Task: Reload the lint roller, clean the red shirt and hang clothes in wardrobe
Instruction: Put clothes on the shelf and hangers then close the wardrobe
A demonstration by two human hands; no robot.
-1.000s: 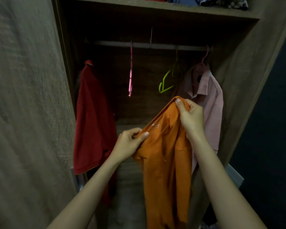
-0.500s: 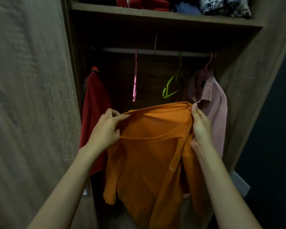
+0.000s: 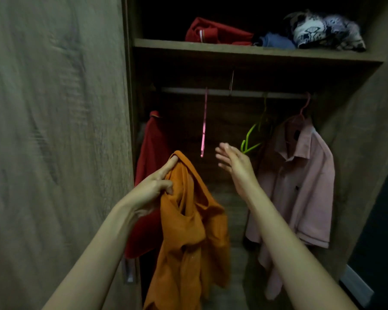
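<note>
View from a person's head into an open wardrobe (image 3: 365, 135).

Centre of the frame: the left hand (image 3: 154, 189) holds an orange shirt (image 3: 188, 233) up in front of the hanging space. Its grip is clenched on a gathered bunch of cloth near the top of the garment, and the index finger points upward with fabric draped over it. The rest of the shirt hangs down in loose folds to the bottom edge of the frame.

The shirt looks light, thin and completely limp, so it will sag from whatever point bears it. It would probably handle best taken at the collar or shoulders, where a hanger can slide in.

To the right of centre, the right hand (image 3: 232, 162) is raised, released and holding nothing. Its fingers are spread and its forearm is angled up toward the rail (image 3: 244, 94). It is near an empty pink hanger (image 3: 203, 127), which is seen edge-on, and just beside an empty green hanger (image 3: 249, 140). It probably means to fetch one of them.

Left of the orange shirt, the red shirt (image 3: 151, 151) hangs already. At the right of the frame hangs a pink shirt (image 3: 300, 175). At the upper frame, folded clothes lie on a shelf (image 3: 211, 48).
</note>
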